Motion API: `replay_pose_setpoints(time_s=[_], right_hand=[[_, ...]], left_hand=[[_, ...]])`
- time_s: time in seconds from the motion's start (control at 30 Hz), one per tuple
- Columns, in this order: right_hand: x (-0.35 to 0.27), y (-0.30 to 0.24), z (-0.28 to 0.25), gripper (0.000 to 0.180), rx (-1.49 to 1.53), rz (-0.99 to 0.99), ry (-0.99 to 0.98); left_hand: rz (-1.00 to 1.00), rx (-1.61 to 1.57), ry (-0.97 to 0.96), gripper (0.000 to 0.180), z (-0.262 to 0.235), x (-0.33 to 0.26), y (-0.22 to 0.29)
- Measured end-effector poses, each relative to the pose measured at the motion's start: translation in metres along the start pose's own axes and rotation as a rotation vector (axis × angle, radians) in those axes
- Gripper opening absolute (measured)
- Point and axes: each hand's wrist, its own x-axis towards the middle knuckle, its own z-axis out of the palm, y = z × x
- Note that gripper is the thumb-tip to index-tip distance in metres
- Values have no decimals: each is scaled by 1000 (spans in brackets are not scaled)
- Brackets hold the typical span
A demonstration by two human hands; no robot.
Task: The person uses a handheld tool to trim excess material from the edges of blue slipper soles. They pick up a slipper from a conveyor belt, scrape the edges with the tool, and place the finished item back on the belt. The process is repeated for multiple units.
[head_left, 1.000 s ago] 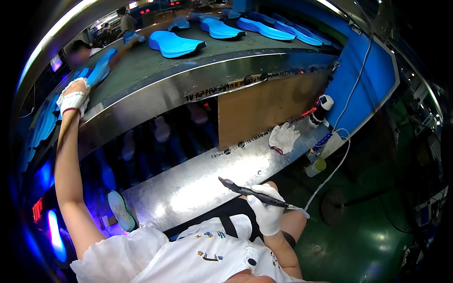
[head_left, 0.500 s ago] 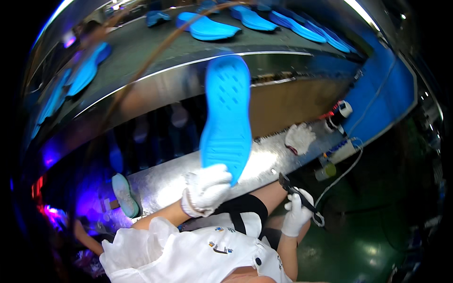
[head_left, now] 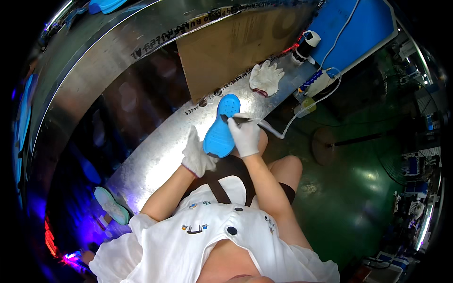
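Observation:
A bright blue shoe sole [head_left: 219, 139] lies tilted in front of me over the bench's near edge, its heel or toe end toward me. My gloved left hand [head_left: 200, 155] is at its lower left end, with one digit stretched up and apart from the sole; the other fingers are partly hidden beside and beneath it. My gloved right hand [head_left: 245, 137] grips a slim black tool [head_left: 236, 119] with a white cord. The tool's tip reaches over the narrow middle of the sole. Whether the tip touches it I cannot tell.
A metal bench [head_left: 155, 151] runs diagonally ahead. On it are a white knit glove [head_left: 266, 78], a black-and-white device [head_left: 306, 45] and a pale sneaker [head_left: 112, 205]. A cardboard sheet [head_left: 217, 56] stands behind. A white cord [head_left: 302, 113] hangs on the right. More blue soles [head_left: 106, 4] lie top left.
The blue sole has come down from in front of the upper belt to the bench edge. My right hand has brought the black tool from the right over to the sole. My view has tilted down.

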Motion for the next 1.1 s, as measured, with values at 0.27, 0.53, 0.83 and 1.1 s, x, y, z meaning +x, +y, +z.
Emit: replay_pose_setpoints(time_s=[0.27,0.53,0.83,1.1], right_hand=[[-68,-51,-69,12,5,-154,-279],[-29,-66,-79,18,32,-539,-104],[-46,-79,-88,20,148,-580,-238],[-45,-73,-80,16,145,-650,-79]], left_hand=[[151,-125,-453,82,44,-16,-13],[79,-481,-614,78,53,-24,-25],[70,-396,-822,81,71,-51,-7],[226,-341,-760,72,61,-27,9]])
